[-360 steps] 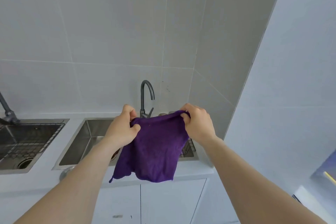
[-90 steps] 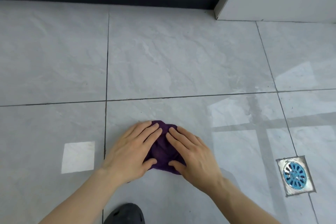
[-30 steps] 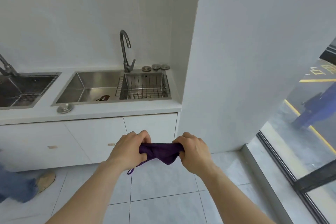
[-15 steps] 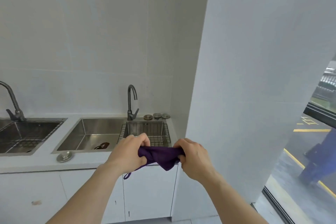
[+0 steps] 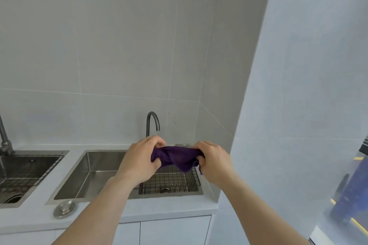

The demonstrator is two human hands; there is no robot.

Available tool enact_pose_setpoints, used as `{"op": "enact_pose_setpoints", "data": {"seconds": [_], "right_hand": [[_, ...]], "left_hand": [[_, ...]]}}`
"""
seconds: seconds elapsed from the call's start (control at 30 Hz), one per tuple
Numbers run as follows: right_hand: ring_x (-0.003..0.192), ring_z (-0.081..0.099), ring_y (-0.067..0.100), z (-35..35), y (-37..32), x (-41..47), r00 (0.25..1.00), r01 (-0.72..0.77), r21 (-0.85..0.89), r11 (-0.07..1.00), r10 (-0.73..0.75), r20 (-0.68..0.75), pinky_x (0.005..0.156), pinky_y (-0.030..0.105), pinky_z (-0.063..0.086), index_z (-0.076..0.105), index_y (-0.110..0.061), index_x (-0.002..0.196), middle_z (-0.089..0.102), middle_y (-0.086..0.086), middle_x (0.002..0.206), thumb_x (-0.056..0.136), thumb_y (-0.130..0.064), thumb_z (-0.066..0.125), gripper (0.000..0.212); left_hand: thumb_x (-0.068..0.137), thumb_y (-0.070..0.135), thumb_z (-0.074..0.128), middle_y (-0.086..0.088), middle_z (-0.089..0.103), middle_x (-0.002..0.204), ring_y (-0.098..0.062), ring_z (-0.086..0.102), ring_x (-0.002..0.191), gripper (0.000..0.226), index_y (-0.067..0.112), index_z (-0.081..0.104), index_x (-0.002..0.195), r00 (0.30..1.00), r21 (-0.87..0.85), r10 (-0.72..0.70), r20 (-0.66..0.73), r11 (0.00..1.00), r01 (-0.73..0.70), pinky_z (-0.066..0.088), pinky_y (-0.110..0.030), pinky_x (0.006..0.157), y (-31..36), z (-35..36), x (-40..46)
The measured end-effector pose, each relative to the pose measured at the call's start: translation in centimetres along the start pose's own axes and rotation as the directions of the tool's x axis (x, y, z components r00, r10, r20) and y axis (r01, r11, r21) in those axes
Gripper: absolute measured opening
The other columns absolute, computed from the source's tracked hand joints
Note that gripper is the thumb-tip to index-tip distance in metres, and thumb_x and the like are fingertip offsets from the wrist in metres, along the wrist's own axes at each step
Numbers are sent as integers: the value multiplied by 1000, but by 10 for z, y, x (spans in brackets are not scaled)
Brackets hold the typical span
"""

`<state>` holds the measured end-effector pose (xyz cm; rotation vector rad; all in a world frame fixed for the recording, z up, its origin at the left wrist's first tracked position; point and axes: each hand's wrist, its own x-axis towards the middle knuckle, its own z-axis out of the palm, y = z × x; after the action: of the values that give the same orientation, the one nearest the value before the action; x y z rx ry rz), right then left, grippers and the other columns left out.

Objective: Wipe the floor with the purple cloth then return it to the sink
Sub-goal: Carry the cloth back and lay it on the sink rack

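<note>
The purple cloth (image 5: 176, 158) is bunched up and stretched between both hands in the air, above the right half of the steel sink (image 5: 89, 173). My left hand (image 5: 142, 160) grips its left end and my right hand (image 5: 214, 160) grips its right end. A wire basket (image 5: 171, 181) sits in the sink right under the cloth. A small corner of cloth hangs down by my right hand.
A dark curved tap (image 5: 152, 123) rises behind my hands. A second sink (image 5: 23, 173) with its own tap (image 5: 5, 143) lies to the left. A round metal plug (image 5: 64, 208) rests on the white counter. A white wall (image 5: 298, 105) stands close on the right.
I have stood up from the floor and stepped closer to the sink. Both hands carried the bunched cloth up and forward until it hangs over the wire basket.
</note>
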<state>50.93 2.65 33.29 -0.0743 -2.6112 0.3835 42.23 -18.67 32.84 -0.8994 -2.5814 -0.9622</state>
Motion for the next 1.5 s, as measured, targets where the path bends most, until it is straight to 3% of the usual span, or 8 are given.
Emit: {"op": "enact_pose_setpoints", "data": {"seconds": [0.3, 0.57, 0.77, 0.93, 1.17, 1.27, 1.37, 1.5], "right_hand": [[89, 63, 27, 72, 10, 76, 1000, -16, -23, 1000, 16, -19, 72, 38, 53, 72, -28, 112, 74, -4, 98, 83, 6, 54, 48], [91, 64, 33, 179, 83, 163, 986, -115, 14, 993, 113, 126, 75, 43, 56, 63, -27, 122, 72, 5, 103, 90, -2, 54, 41], [93, 62, 27, 278, 159, 235, 926, -253, 74, 965, 219, 308, 74, 39, 51, 65, -23, 111, 69, -1, 96, 92, 0, 53, 32], [87, 55, 13, 354, 207, 270, 860, -319, 41, 947, 272, 431, 71, 26, 41, 66, -28, 112, 70, -5, 101, 96, -5, 52, 31], [99, 62, 13, 437, 244, 272, 762, -352, -19, 936, 298, 575, 80, 28, 55, 65, -30, 113, 68, -9, 103, 92, -12, 67, 28], [119, 60, 18, 463, 253, 253, 721, -347, -60, 936, 307, 621, 100, 35, 54, 64, -29, 129, 68, -5, 126, 87, -3, 70, 50], [150, 34, 24, 480, 256, 229, 628, -297, -119, 947, 288, 723, 121, 40, 31, 46, -27, 149, 42, 4, 160, 94, -8, 66, 62], [156, 16, 26, 487, 259, 207, 487, -266, -172, 948, 286, 825, 124, 46, 23, 27, -29, 157, 21, 5, 169, 102, -26, 53, 61]], "left_hand": [[87, 12, 67, 12, 67, 107, -15, 59, 96, 33, 33, 57, 110, 997, 12, -46, -64, 999, 46, 49, -36, 93, -72, 30, 64], [86, 20, 73, 15, 62, 97, -16, 59, 90, 31, 36, 53, 103, 991, 66, -126, 50, 990, 122, 51, -36, 89, -154, 116, 156], [83, 18, 76, 20, 56, 92, -8, 50, 81, 31, 32, 57, 103, 962, 164, -195, 191, 973, 165, 51, -36, 90, -227, 197, 238], [79, 20, 76, 20, 65, 97, -11, 60, 91, 37, 38, 52, 99, 896, 221, -265, 356, 956, 195, 50, -33, 92, -286, 266, 272], [78, 12, 74, 10, 69, 112, -21, 64, 108, 41, 30, 57, 111, 811, 285, -333, 481, 934, 215, 42, -37, 107, -342, 352, 271], [89, 23, 64, 8, 59, 137, -19, 52, 130, 55, 29, 44, 139, 699, 329, -379, 606, 920, 214, 24, -35, 123, -350, 377, 261], [93, 34, 58, 6, 38, 160, -18, 30, 150, 74, 33, 20, 157, 585, 366, -407, 701, 910, 195, 7, -36, 127, -356, 394, 244], [98, 45, 49, 6, 7, 172, -19, 2, 159, 78, 34, 4, 161, 515, 396, -394, 761, 911, 112, -4, -41, 127, -360, 401, 232]]}}
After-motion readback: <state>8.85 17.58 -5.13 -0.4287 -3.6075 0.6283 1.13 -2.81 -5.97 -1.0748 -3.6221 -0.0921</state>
